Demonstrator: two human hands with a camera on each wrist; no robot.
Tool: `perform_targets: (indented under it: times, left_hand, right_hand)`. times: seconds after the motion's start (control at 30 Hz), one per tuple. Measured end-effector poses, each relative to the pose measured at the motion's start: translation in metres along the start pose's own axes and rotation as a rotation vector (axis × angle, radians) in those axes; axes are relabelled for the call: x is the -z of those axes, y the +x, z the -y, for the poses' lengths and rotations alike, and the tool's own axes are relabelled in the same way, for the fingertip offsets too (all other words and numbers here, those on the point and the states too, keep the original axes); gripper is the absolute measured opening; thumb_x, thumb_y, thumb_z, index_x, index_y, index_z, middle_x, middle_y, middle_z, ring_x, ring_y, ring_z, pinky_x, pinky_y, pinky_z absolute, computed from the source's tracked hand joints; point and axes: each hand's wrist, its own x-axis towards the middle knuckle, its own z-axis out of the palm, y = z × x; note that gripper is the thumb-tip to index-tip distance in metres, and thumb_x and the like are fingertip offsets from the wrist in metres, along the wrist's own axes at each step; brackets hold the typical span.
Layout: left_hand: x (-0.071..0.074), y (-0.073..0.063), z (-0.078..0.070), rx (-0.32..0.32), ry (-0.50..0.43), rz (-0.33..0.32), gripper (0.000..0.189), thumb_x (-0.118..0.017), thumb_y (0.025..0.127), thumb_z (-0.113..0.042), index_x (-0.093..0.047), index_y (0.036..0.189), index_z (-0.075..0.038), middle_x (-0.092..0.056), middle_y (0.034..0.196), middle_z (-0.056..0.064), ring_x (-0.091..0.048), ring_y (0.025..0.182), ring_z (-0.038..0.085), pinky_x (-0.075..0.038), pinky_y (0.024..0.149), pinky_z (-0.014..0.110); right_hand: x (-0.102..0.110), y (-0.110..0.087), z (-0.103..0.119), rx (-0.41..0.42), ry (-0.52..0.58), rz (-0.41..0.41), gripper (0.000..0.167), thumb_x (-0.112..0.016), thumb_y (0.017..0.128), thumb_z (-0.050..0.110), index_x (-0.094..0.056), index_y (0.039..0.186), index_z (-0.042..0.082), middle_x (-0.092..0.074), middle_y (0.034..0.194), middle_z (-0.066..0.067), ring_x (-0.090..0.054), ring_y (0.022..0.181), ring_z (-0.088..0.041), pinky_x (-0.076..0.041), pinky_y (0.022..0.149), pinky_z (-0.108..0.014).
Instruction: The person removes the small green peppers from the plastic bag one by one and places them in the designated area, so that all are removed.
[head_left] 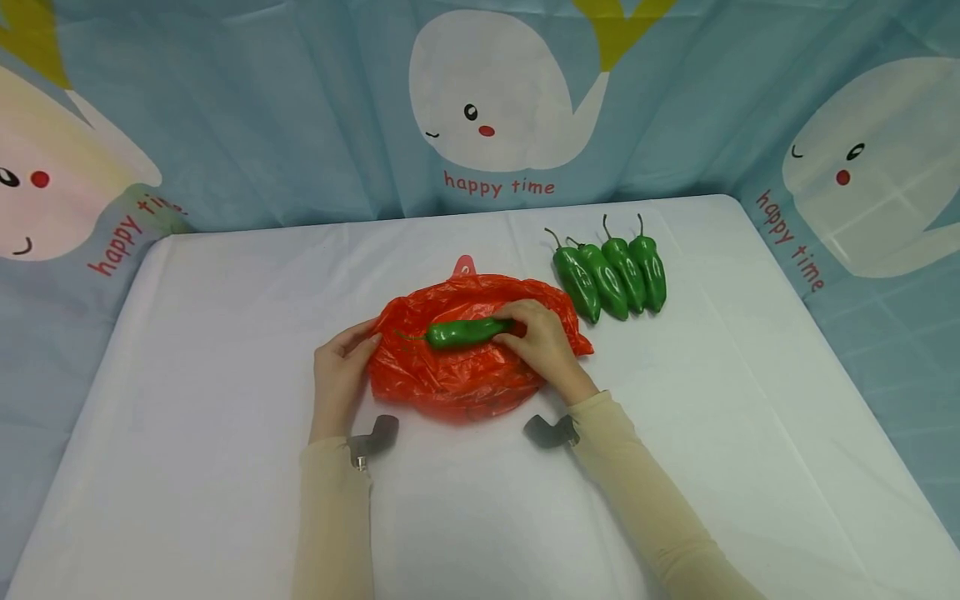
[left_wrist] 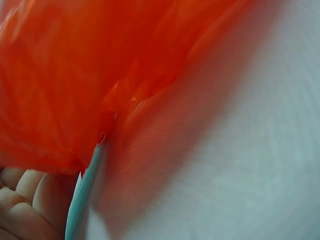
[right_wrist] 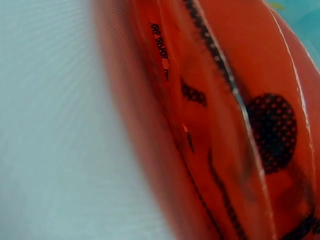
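A crumpled red plastic bag lies at the middle of the white table. My right hand pinches a green pepper by its tip, over the bag, with the stem pointing left. At the bag's left edge, my left hand grips the plastic between thumb and fingers. In the left wrist view the bag fills the upper left, with part of the palm below it. The right wrist view shows the bag's folds and dark printed marks; no hand is visible there.
Several green peppers lie side by side right of the bag, stems toward the back. Dark wrist-worn pieces stick out near both sleeves. A blue curtain with whale prints hangs behind the white table.
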Motion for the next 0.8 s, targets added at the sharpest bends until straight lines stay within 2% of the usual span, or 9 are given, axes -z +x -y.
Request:
perform_targets:
  times: [0.13,0.3,0.47,0.8]
  left_hand:
    - [0.0004,0.0002,0.0007,0.014,-0.004,-0.001,0.034,-0.059,0.094,-0.023,-0.063,0.125,-0.009,-0.062,0.124,0.007,-0.056,0.114,0.016,-0.045,0.094,0.022]
    - [0.0006,0.0004,0.0007,0.014,0.004,-0.001,0.034,-0.059,0.094,-0.022,-0.062,0.125,-0.009,-0.062,0.124,0.007,-0.055,0.115,0.016,-0.045,0.095,0.024]
    - [0.0005,0.0005,0.0007,0.007,-0.009,-0.001,0.033,-0.060,0.094,-0.021,-0.062,0.125,-0.009,-0.062,0.123,0.008,-0.056,0.114,0.016,-0.045,0.094,0.022]
    - [0.0003,0.0005,0.0001,0.019,-0.014,-0.009,0.035,-0.060,0.093,-0.023,-0.062,0.125,-0.009,-0.062,0.123,0.007,-0.057,0.114,0.016,-0.045,0.094,0.022]
  right_hand:
    - [0.0003,-0.0001,0.0014,-0.006,0.027,0.042,0.027,-0.078,0.078,0.011,-0.071,0.103,0.006,-0.068,0.100,-0.005,-0.060,0.098,-0.020,-0.048,0.091,-0.035]
    - [-0.0001,-0.0007,0.0012,-0.003,0.067,0.121,0.032,-0.077,0.078,0.010,-0.069,0.109,0.006,-0.066,0.104,-0.004,-0.058,0.101,-0.019,-0.048,0.093,-0.034]
    - [-0.0003,-0.0012,0.0008,0.012,0.088,0.134,0.032,-0.077,0.077,0.007,-0.070,0.108,0.006,-0.067,0.106,-0.005,-0.059,0.103,-0.019,-0.047,0.094,-0.033]
    - [0.0001,-0.0019,0.0001,0.032,0.147,0.197,0.026,-0.076,0.079,0.012,-0.071,0.105,0.008,-0.070,0.099,-0.001,-0.061,0.094,-0.015,-0.050,0.087,-0.032]
